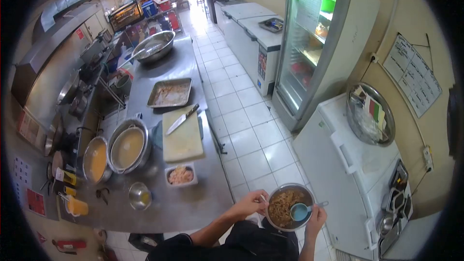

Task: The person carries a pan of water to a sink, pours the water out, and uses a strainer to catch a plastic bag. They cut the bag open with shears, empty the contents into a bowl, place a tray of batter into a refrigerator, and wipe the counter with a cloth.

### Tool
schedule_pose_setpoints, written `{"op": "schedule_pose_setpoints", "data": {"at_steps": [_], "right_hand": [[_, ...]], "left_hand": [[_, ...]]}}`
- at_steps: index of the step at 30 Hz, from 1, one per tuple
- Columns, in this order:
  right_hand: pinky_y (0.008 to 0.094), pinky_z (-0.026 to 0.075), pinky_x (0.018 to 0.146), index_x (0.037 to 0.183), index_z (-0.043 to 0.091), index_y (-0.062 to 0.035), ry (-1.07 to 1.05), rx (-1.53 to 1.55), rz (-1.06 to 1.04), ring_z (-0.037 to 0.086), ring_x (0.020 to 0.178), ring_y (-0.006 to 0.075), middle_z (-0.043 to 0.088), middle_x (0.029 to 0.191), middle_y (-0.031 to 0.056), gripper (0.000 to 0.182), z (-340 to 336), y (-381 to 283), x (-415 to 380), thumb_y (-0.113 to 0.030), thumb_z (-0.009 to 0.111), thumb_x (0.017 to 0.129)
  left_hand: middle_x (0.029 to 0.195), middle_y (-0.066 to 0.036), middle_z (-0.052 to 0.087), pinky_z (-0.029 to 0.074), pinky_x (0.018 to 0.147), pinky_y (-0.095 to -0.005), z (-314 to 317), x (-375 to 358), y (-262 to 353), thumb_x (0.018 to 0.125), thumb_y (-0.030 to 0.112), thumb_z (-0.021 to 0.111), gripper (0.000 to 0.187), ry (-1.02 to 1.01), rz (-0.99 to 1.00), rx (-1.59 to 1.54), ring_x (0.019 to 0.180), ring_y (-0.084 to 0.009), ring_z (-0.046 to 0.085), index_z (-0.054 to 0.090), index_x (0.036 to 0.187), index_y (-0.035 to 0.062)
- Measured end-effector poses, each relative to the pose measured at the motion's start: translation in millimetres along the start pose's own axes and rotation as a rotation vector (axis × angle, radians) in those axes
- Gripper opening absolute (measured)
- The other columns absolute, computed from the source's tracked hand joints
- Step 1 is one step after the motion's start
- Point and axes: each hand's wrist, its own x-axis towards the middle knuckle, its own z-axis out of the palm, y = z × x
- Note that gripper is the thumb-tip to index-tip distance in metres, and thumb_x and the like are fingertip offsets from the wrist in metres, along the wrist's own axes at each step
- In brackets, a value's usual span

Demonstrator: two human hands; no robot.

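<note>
Stainless steel forms the counter (pixel 193 212) on the left side of the room. Set out on it, from left to right:

- Wide bowl (pixel 95 160) of orange liquid.
- Deep pot (pixel 129 147) of paler liquid, just beside it.
- Small metal bowl (pixel 140 196), nearer the person.
- Rectangular tray (pixel 169 92), residue on its base, farther along the counter.
- White tub (pixel 181 175) of pinkish food, near the cutting board (pixel 182 140).
- Knife (pixel 178 123), flat on that board, black handle pointing away.

Right of the counter, the person supports a mixing bowl (pixel 278 208) of brown, crumbly food above the floor. Left hand (pixel 253 203): fingers pinch the rim. Right hand (pixel 316 220): thumb at the opposite rim, by the scoop handle; I cannot tell how its lower fingers sit. Blue scoop (pixel 298 211): head resting within the bowl. Farthest right, a white freezer (pixel 324 140) carries a steel basin (pixel 390 128) of packets.
</note>
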Motion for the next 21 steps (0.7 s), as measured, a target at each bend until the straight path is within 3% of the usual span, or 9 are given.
{"op": "schedule_pose_setpoints", "data": {"at_steps": [4, 5, 8, 9, 12, 21], "right_hand": [[0.0258, 0.03, 0.053, 0.065, 0.046, -0.0038, -0.007, -0.083, -0.099, 0.038, 0.061, 0.0048, 0.045, 0.064, -0.0037, 0.034, 17, 20, 88, -0.013, 0.056, 0.096], [0.025, 0.032, 0.052, 0.066, 0.047, -0.0034, -0.048, -0.098, -0.018, 0.039, 0.06, 0.0047, 0.046, 0.063, -0.0034, 0.033, 21, 45, 114, -0.014, 0.055, 0.097], [0.0242, 0.032, 0.052, 0.067, 0.048, -0.0034, -0.23, -0.038, -0.08, 0.04, 0.06, 0.0044, 0.046, 0.063, -0.0036, 0.033, 51, 41, 189, -0.015, 0.056, 0.097], [0.0241, 0.032, 0.052, 0.066, 0.049, -0.0034, -0.261, 0.079, -0.039, 0.04, 0.06, 0.0044, 0.047, 0.062, -0.0035, 0.033, 68, 26, 211, -0.016, 0.056, 0.097], [0.0331, 0.04, 0.056, 0.075, 0.059, 0.0076, -0.401, 0.019, -0.027, 0.05, 0.062, 0.0118, 0.056, 0.063, 0.008, 0.031, 113, 13, 281, -0.017, 0.057, 0.094], [0.0277, 0.04, 0.056, 0.071, 0.058, 0.0034, -0.663, 0.121, 0.013, 0.049, 0.063, 0.0081, 0.056, 0.065, 0.0031, 0.031, 313, -27, 441, -0.016, 0.059, 0.094]], "left_hand": [[0.079, -0.009, 0.061, 0.057, 0.068, -0.0324, -5, 75, 17, 0.091, 0.007, 0.063, 0.015, 0.054, 0.083, -0.018, 0.073, -0.0185, 0.065, 0.055, 0.103, 0.0027], [0.081, -0.009, 0.061, 0.057, 0.067, -0.0323, -1, 85, 35, 0.091, 0.007, 0.062, 0.014, 0.099, 0.051, -0.087, 0.074, -0.0182, 0.065, 0.055, 0.103, 0.0022], [0.082, -0.009, 0.061, 0.057, 0.067, -0.0323, -11, 126, 56, 0.092, 0.007, 0.062, 0.015, 0.22, 0.06, -0.095, 0.077, -0.0185, 0.065, 0.055, 0.104, 0.0014], [0.084, -0.009, 0.06, 0.057, 0.067, -0.0314, -13, 137, 69, 0.092, 0.007, 0.062, 0.015, 0.264, 0.076, -0.119, 0.078, -0.0189, 0.065, 0.055, 0.103, 0.0005], [0.085, -0.01, 0.059, 0.058, 0.067, -0.0301, -30, 166, 100, 0.092, 0.007, 0.063, 0.017, 0.405, 0.066, -0.141, 0.078, -0.0196, 0.065, 0.054, 0.104, -0.0002], [0.083, -0.01, 0.06, 0.057, 0.062, -0.029, -162, 272, 205, 0.091, 0.017, 0.068, 0.026, 0.628, 0.139, -0.246, 0.073, -0.0177, 0.065, 0.054, 0.104, -0.0007]]}}
